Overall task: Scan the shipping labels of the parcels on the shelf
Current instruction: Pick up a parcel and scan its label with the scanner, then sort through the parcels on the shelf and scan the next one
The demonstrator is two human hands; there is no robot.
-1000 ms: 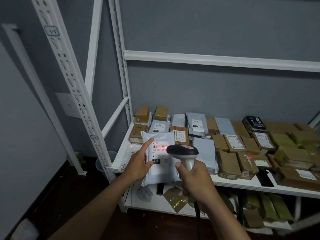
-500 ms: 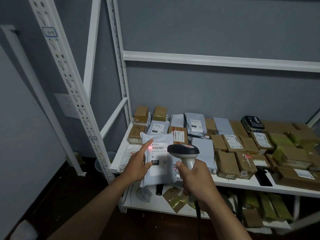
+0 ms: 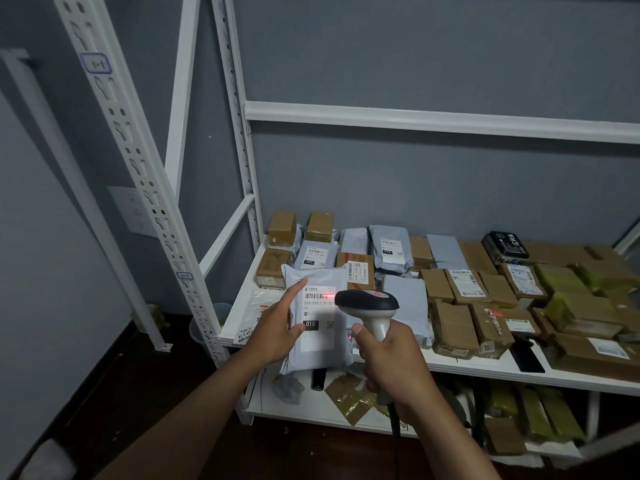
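- At the shelf's front left corner, the grey poly mailer is held up off the board by the left hand, tipped so that its white shipping label faces the scanner — thumb across the lower face near the black "010" block, forefinger straight up the left edge, the other fingers hidden behind it.
- Over the barcode at the label's top lies a red streak of light; the tilt looks chosen to square the code to that beam.
- Close beside it, the right hand is wrapped tight round the pale handle of the barcode scanner, whose dark head points left at the label and whose cable hangs down below the wrist.
- That mailer is soft, slightly puffed plastic film with a glossy label — it would flex if gripped by one corner, I judge, hence the broad hold.
- Behind, on the white shelf board, lie more grey bags and tape-bound brown cardboard boxes, laid flat, many label-up.
- Perforated white steel uprights frame the rack against a matt grey wall.
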